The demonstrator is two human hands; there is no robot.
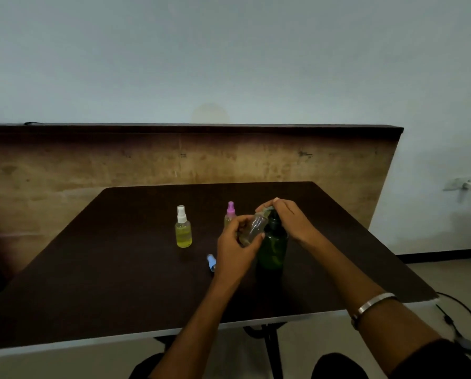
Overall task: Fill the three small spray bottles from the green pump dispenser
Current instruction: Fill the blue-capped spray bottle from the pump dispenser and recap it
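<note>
Green plastic marks the landmark: the pump dispenser stands upright on the dark desk, and everything else is placed around it. Pressed on its pump head is the right hand, fingers curled together over the top, presumably to push liquid out through the spout. Just left of the dispenser, the left hand holds a clear, uncapped small spray bottle, fingers clamped around its body, tilting it so its open neck meets the spout; that tilt looks chosen to catch the stream without spilling. How much liquid is inside cannot be told.

Lying on the desk left of the dispenser's base, partly behind the left wrist, is a blue spray cap, likely this bottle's, set aside for refitting. Behind the left hand stands a pink-capped bottle, and further left a white-capped bottle with yellow liquid, both closed and seemingly done. By my reading, this is the last fill.
</note>
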